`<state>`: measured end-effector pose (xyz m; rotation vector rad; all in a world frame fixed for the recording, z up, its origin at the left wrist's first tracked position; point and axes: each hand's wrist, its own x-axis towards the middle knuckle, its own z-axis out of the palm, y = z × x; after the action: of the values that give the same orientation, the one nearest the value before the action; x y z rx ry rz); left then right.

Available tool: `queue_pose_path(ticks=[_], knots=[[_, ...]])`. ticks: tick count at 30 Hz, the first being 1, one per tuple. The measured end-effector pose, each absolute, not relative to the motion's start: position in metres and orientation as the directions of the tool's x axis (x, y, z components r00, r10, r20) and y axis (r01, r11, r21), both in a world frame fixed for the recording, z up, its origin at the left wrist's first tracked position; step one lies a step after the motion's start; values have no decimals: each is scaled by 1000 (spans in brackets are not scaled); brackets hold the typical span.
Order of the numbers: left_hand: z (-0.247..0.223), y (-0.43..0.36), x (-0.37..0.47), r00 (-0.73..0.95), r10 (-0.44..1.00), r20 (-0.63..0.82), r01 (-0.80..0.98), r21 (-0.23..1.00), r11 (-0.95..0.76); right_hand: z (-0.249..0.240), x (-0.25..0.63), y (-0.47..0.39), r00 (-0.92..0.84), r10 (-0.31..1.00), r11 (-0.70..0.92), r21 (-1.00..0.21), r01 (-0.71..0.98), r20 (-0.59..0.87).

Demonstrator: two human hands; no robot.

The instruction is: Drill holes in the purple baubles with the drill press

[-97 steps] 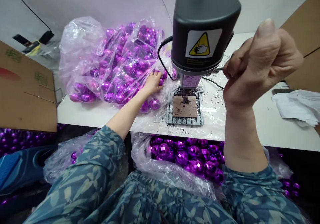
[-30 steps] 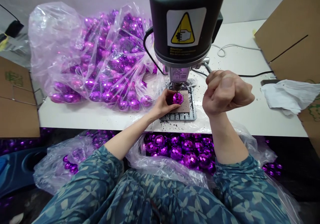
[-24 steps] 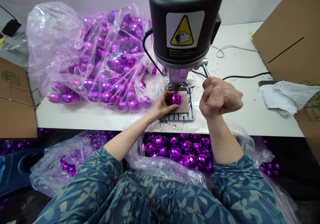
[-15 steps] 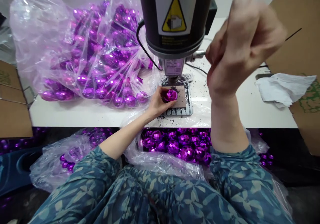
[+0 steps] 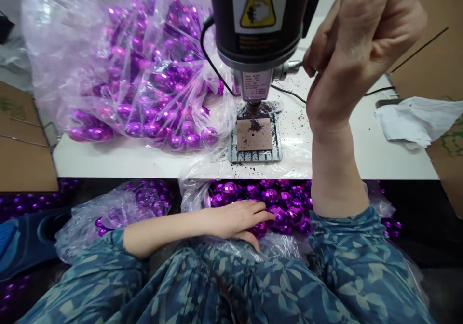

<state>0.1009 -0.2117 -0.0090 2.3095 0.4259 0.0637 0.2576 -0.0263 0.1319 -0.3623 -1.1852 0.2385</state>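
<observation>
My left hand (image 5: 240, 218) is over the shiny purple faceted balls (image 5: 284, 215) in a clear plastic bag below the table edge. Its fingers are stretched out and the thumb stands apart; a ball shows just under the fingertips. My right hand (image 5: 365, 49) is closed, raised beside the drill press (image 5: 258, 39), at the end of its metal feed lever (image 5: 291, 67); the fingers hide the grip. Under the chuck, a brown board (image 5: 246, 141) with a small hole lies on the slotted metal base (image 5: 235, 156), dark shavings scattered over it.
A big clear bag (image 5: 61, 59) of purple balls covers the table's left side. Crumpled white paper (image 5: 415, 124) lies at right. Cardboard boxes (image 5: 25, 145) flank the table (image 5: 144, 165). A blue plastic chair or stool part (image 5: 32, 242) is at lower left.
My left hand has left the board, where it held a purple ball, and come down to the bag of balls. The board now shows bare. My right hand remains at the lever.
</observation>
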Motion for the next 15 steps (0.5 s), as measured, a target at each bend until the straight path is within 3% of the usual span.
queue_pose_path(ticks=[2, 4, 7, 10, 15], knots=[[0, -193, 94, 919, 395, -21, 279, 742, -610, 132, 256, -25, 375, 347, 925, -381, 16, 859], [8, -159, 79, 820, 566, 89, 320, 748, -582, 133, 255, -24, 405, 330, 931, -365, 10, 853], [9, -88, 47, 500, 835, 231, 545, 665, -511, 134, 255, -23, 422, 313, 935, -353, 19, 851], [-5, -15, 16, 275, 937, 218, 759, 548, -350, 134, 255, -23, 418, 334, 920, -389, 50, 845], [-30, 52, -10, 134, 985, 107, 928, 336, -162, 133, 256, -23, 428, 333, 920, -389, 47, 840]])
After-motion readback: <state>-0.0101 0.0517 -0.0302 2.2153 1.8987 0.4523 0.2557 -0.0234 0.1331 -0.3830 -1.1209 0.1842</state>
